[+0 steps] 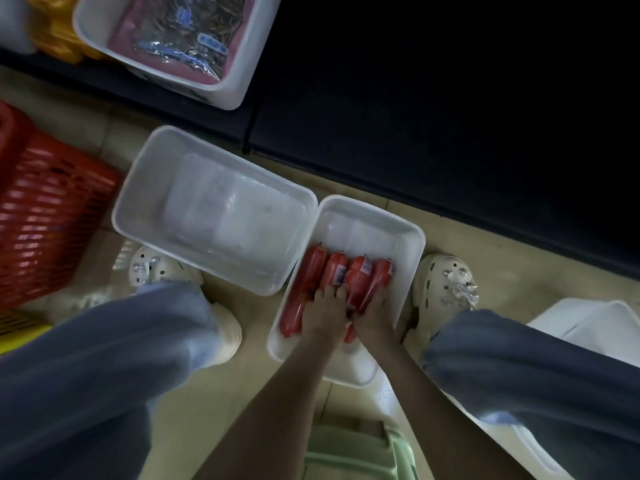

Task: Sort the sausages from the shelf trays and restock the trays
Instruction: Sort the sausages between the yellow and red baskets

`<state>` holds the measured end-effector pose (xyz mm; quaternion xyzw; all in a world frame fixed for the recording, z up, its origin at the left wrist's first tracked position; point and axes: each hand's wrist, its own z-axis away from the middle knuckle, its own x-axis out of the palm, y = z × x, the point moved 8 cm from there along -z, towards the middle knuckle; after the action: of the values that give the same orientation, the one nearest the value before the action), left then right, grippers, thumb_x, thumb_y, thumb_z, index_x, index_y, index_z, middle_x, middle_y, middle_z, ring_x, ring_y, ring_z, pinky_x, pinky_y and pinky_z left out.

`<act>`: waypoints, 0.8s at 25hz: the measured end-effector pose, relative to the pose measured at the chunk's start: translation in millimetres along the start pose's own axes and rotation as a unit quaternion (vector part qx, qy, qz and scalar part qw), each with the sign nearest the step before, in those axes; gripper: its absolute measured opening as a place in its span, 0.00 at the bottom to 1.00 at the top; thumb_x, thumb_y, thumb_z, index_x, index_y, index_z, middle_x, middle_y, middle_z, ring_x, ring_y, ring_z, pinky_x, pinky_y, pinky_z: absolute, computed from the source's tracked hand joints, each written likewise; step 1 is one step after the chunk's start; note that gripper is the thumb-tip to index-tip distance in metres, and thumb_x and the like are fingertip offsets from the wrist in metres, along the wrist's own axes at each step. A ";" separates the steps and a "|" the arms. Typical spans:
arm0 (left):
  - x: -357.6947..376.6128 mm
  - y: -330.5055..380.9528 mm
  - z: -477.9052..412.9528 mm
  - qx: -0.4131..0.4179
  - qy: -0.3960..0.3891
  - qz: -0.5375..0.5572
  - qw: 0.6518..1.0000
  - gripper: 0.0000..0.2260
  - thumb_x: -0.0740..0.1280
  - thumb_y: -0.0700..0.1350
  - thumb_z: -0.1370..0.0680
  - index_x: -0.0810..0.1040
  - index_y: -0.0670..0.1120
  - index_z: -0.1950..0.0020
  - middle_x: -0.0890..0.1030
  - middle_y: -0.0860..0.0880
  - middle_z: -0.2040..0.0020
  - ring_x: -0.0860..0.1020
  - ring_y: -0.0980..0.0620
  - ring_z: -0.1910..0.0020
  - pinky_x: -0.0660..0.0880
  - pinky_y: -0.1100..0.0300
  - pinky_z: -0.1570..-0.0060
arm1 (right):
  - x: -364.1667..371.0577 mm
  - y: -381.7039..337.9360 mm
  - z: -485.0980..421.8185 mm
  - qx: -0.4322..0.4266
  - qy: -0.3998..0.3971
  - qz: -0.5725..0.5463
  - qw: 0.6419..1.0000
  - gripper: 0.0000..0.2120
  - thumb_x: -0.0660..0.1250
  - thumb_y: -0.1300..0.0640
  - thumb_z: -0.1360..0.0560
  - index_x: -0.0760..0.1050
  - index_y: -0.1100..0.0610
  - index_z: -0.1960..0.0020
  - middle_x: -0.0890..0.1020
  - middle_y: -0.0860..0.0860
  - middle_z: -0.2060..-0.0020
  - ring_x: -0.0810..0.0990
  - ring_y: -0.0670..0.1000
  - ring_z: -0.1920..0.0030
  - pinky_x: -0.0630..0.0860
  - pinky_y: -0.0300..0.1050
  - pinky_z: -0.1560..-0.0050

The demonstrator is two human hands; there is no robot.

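On the floor, the smaller tray (410, 242) touches the larger tray (138, 188) at 9 o'clock, with a shoe (446, 282) close at 3 o'clock. The far half of the smaller tray is open. The sausages (334, 271) lie in its near half; the left hand (323, 313) rests flat on them, and the right hand (372, 315) grips the rightmost ones.

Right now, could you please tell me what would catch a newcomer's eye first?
The red sausages stand out, lined up in the small white tray on the floor between the feet, with the left hand and right hand laid on them. A larger white tray sits alongside, and a red basket at the left.
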<state>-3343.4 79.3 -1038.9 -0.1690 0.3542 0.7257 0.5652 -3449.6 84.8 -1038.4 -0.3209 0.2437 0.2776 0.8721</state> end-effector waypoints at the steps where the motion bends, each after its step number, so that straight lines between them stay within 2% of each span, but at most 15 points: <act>1: -5.6 -1.9 1.2 0.028 0.028 -0.038 0.998 0.28 0.66 0.55 0.24 0.65 0.46 0.27 0.73 0.43 0.36 0.73 0.43 0.42 0.73 0.50 0.46 | 1.0 -6.7 2.5 -0.042 -0.017 0.055 0.997 0.31 0.62 0.58 0.22 0.52 0.50 0.24 0.57 0.56 0.25 0.64 0.44 0.29 0.63 0.39 0.31; 2: -4.6 -5.7 3.9 0.046 0.038 -0.069 0.996 0.31 0.69 0.58 0.28 0.69 0.47 0.28 0.76 0.43 0.37 0.77 0.43 0.44 0.76 0.51 0.49 | 4.1 -12.2 6.6 -0.089 -0.036 0.126 0.987 0.37 0.63 0.56 0.22 0.42 0.52 0.22 0.44 0.54 0.23 0.51 0.50 0.24 0.54 0.46 0.26; 3: -3.1 -8.1 7.4 0.062 0.031 -0.085 0.994 0.33 0.72 0.60 0.32 0.71 0.49 0.30 0.76 0.42 0.35 0.79 0.43 0.45 0.78 0.51 0.50 | 8.5 -17.0 9.9 -0.138 -0.060 0.203 0.968 0.39 0.61 0.55 0.21 0.37 0.51 0.23 0.36 0.52 0.24 0.41 0.53 0.23 0.49 0.52 0.24; 4: -2.3 -7.9 10.2 0.079 0.037 -0.101 0.991 0.36 0.73 0.61 0.34 0.70 0.50 0.29 0.73 0.42 0.32 0.78 0.43 0.41 0.77 0.49 0.47 | 12.0 -19.2 12.0 -0.153 -0.091 0.239 0.955 0.38 0.60 0.53 0.21 0.36 0.51 0.23 0.34 0.51 0.25 0.36 0.55 0.24 0.47 0.55 0.24; 6: 0.9 -9.6 12.5 0.097 0.028 -0.115 0.988 0.40 0.68 0.63 0.29 0.55 0.52 0.23 0.56 0.44 0.23 0.64 0.41 0.28 0.66 0.42 0.33 | 12.0 -18.2 10.1 -0.154 -0.129 0.277 0.940 0.38 0.59 0.48 0.21 0.37 0.50 0.23 0.34 0.52 0.25 0.33 0.56 0.25 0.45 0.57 0.25; 8: 2.1 -12.0 9.8 0.101 0.020 -0.144 0.984 0.38 0.58 0.63 0.23 0.38 0.53 0.23 0.39 0.45 0.22 0.46 0.42 0.23 0.48 0.39 0.27 | 8.3 -14.8 -1.0 -0.142 -0.144 0.301 0.932 0.40 0.62 0.45 0.23 0.38 0.48 0.23 0.34 0.53 0.24 0.31 0.57 0.26 0.42 0.58 0.25; 9: -0.5 -12.5 7.2 0.095 0.032 -0.135 0.986 0.38 0.57 0.63 0.22 0.36 0.53 0.23 0.39 0.45 0.22 0.43 0.42 0.23 0.46 0.38 0.27 | 5.1 -14.6 -6.6 -0.134 -0.139 0.298 0.935 0.43 0.64 0.44 0.25 0.38 0.48 0.23 0.34 0.54 0.24 0.31 0.57 0.26 0.42 0.58 0.25; 11: -9.5 -9.3 6.1 0.090 0.089 -0.128 0.984 0.39 0.58 0.64 0.25 0.42 0.52 0.23 0.45 0.44 0.22 0.49 0.41 0.23 0.49 0.37 0.28 | 0.8 -10.0 -18.3 -0.100 -0.123 0.285 0.945 0.51 0.69 0.43 0.28 0.33 0.49 0.24 0.34 0.54 0.24 0.32 0.57 0.25 0.44 0.58 0.25; 12: -6.3 -8.8 4.4 0.094 0.087 -0.126 0.984 0.39 0.59 0.64 0.26 0.41 0.52 0.24 0.42 0.45 0.22 0.48 0.42 0.23 0.49 0.38 0.28 | 2.6 -8.1 -21.4 -0.087 -0.123 0.291 0.945 0.54 0.70 0.43 0.29 0.31 0.50 0.24 0.34 0.55 0.25 0.32 0.57 0.25 0.44 0.58 0.25; 14: 5.5 -12.9 -1.4 0.101 0.037 -0.131 0.985 0.42 0.60 0.63 0.25 0.31 0.53 0.28 0.28 0.48 0.28 0.36 0.44 0.25 0.40 0.41 0.27 | 9.3 -6.3 -24.1 -0.084 -0.113 0.318 0.937 0.58 0.73 0.44 0.32 0.29 0.52 0.25 0.33 0.58 0.26 0.31 0.59 0.26 0.41 0.57 0.25; 15: 12.0 -17.1 -3.7 0.093 0.008 -0.123 0.988 0.43 0.61 0.63 0.25 0.29 0.53 0.29 0.26 0.49 0.30 0.35 0.44 0.25 0.39 0.41 0.27 | 11.5 -6.6 -26.2 -0.088 -0.101 0.331 0.934 0.59 0.74 0.44 0.33 0.30 0.53 0.25 0.33 0.59 0.26 0.32 0.60 0.26 0.39 0.56 0.25; 16: 10.9 -17.5 -6.5 0.093 0.016 -0.120 0.988 0.45 0.63 0.63 0.27 0.32 0.53 0.28 0.29 0.48 0.28 0.39 0.43 0.24 0.42 0.40 0.27 | 11.6 -7.9 -28.6 -0.090 -0.089 0.337 0.933 0.59 0.75 0.45 0.33 0.31 0.54 0.24 0.35 0.60 0.25 0.33 0.60 0.25 0.38 0.55 0.25; 17: 9.5 -16.8 -8.0 0.095 0.047 -0.121 0.987 0.46 0.66 0.64 0.31 0.39 0.52 0.26 0.38 0.46 0.24 0.48 0.42 0.23 0.49 0.39 0.27 | 10.4 -9.6 -31.7 -0.094 -0.079 0.338 0.933 0.60 0.75 0.45 0.34 0.32 0.55 0.24 0.38 0.59 0.25 0.36 0.60 0.25 0.39 0.54 0.25; 19: 9.1 -18.4 -4.8 0.073 0.030 -0.104 0.992 0.49 0.70 0.66 0.40 0.55 0.50 0.25 0.61 0.42 0.24 0.65 0.41 0.28 0.62 0.39 0.33 | 8.0 -12.4 -32.8 -0.104 -0.066 0.336 0.934 0.59 0.75 0.43 0.35 0.37 0.57 0.23 0.46 0.58 0.25 0.45 0.60 0.24 0.43 0.53 0.24; 20: 9.1 -18.0 -5.0 0.083 0.037 -0.112 0.990 0.49 0.70 0.66 0.39 0.55 0.49 0.24 0.61 0.42 0.25 0.65 0.41 0.28 0.60 0.39 0.33 | 5.4 -13.7 -30.0 -0.111 -0.057 0.335 0.934 0.57 0.75 0.42 0.35 0.39 0.57 0.23 0.51 0.58 0.26 0.50 0.59 0.25 0.47 0.52 0.24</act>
<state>-3330.1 84.1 -1054.1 -0.1874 0.4126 0.6189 0.6415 -3444.3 56.9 -1056.1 -0.2993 0.2544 0.5966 0.6998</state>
